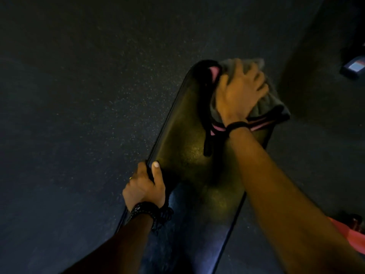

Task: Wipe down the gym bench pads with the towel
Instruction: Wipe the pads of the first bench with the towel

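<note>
A long black gym bench pad runs from the bottom middle up toward the upper right. My right hand presses a grey towel flat on the pad's far end; the towel hangs a little over the right edge. Black and pink straps lie on the pad beside and under the towel. My left hand grips the pad's left edge near its middle, thumb on top, fingers wrapped under the rim. The nearer part of the pad looks dark blue and shiny.
Dark speckled rubber floor surrounds the bench on the left and far side. A small dark box-like object sits on the floor at the upper right. Something pink-red shows at the lower right edge.
</note>
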